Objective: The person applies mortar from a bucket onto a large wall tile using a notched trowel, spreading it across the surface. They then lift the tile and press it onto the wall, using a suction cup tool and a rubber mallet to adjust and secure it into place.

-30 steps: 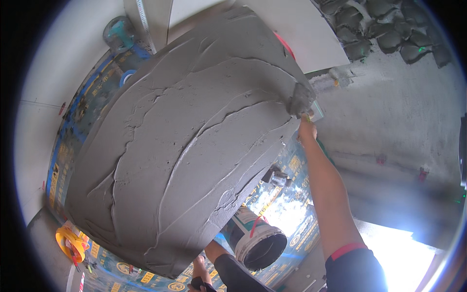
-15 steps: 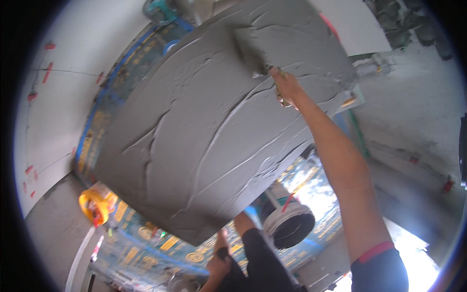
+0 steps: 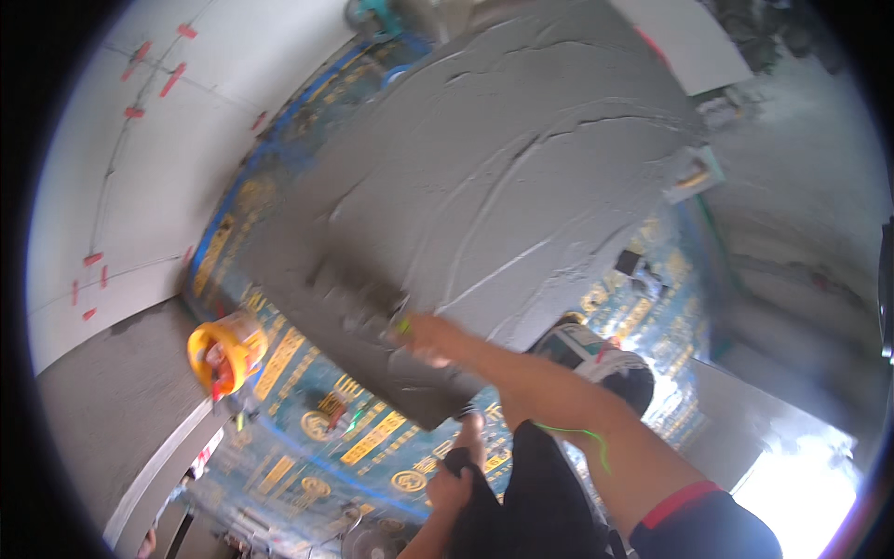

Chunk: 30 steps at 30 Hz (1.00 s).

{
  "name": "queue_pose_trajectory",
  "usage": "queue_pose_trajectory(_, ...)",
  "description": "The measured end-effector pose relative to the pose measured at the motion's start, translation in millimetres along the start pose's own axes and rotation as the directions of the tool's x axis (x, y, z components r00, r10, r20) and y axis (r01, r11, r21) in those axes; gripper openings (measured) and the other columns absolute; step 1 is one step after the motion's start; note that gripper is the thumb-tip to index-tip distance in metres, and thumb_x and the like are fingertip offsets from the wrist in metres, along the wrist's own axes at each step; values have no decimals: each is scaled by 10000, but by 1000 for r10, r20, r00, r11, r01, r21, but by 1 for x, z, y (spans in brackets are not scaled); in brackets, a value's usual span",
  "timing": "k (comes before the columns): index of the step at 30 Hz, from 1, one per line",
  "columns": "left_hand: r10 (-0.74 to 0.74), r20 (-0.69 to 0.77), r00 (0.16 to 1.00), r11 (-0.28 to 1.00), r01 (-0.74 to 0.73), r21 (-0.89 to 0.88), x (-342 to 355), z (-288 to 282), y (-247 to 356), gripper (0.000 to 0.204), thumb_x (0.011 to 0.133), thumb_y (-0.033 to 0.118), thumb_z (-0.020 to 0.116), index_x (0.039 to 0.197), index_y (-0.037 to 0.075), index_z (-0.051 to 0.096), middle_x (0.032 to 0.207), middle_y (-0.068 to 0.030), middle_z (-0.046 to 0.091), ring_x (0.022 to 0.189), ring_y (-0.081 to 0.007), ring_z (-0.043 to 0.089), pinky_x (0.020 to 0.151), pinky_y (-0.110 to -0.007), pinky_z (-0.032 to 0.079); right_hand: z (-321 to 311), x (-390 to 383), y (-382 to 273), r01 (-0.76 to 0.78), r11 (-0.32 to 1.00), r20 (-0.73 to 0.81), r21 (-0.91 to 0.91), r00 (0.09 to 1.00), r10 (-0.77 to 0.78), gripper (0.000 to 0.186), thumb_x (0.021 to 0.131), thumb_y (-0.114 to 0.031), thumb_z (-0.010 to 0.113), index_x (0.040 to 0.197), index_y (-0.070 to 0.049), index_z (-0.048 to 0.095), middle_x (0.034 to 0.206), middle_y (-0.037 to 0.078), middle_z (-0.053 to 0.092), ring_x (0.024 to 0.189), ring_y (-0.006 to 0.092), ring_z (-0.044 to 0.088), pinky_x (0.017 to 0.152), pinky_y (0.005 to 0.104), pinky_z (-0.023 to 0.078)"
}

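My right hand (image 3: 428, 340) is closed on a trowel (image 3: 363, 303), whose blurred blade lies on the wet grey mortar spread over a large board (image 3: 521, 186), over its lower left part. My left hand (image 3: 449, 489) is down at the bottom, below the board's nearest corner, with fingers curled on something dark that I cannot make out. A yellow bucket (image 3: 225, 354) with tools in it stands left of the board, and a larger white bucket (image 3: 596, 363) is partly hidden behind my right forearm.
A patterned blue sheet (image 3: 363, 438) lies under the board. A white wall (image 3: 121, 186) with red markers borders the left. Small items (image 3: 638, 270) lie right of the board, a white panel (image 3: 680, 37) at the upper right, and grey mortar lumps (image 3: 782, 37) in the far corner.
My right hand has swept the trowel from the board's right edge across and down to its lower left part. The view has shifted. My left hand remains low by the near corner.
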<state>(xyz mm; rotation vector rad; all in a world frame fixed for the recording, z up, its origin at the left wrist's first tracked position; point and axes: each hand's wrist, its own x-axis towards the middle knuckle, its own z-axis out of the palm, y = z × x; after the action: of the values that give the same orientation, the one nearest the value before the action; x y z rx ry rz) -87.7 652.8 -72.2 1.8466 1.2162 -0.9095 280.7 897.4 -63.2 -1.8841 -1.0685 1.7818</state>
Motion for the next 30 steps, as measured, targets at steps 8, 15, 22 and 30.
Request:
queue_pose_trajectory(8,-120,99,988,986,130,-105,-1,-49,53,814,769,468,579,1298,-123,396,927,-288,653,878,-440,642,798,-507,496,-7,-84,60,-141,925,-212,-352,975,69,468,928,-435,489,1159,-31,440,922,233,650,835,430,642,771,522,498)
queue_pose_trajectory(15,-262,244,934,965,258,48,-1,-132,114,863,855,570,468,1368,-108,317,1065,-313,619,985,-440,618,859,-510,478,-165,-109,128,-466,885,-666,-1,660,347,476,922,-456,490,1167,-50,455,925,273,651,874,450,639,764,552,503)
queue_pose_trajectory(22,-228,285,931,971,194,143,13,-132,143,857,846,562,490,1339,-124,346,1006,-295,643,935,-436,636,829,-509,495,-254,-166,236,-430,807,-797,405,267,542,589,920,-493,479,1174,38,494,995,322,622,966,486,595,862,532,470)
queue_pose_trajectory(30,-189,269,944,957,115,268,24,-121,155,898,852,605,477,1321,-149,341,951,-291,653,869,-435,652,777,-513,510,-244,-214,330,-318,753,-748,577,165,643,616,904,-583,463,1083,-4,575,765,179,657,727,316,672,703,422,505)
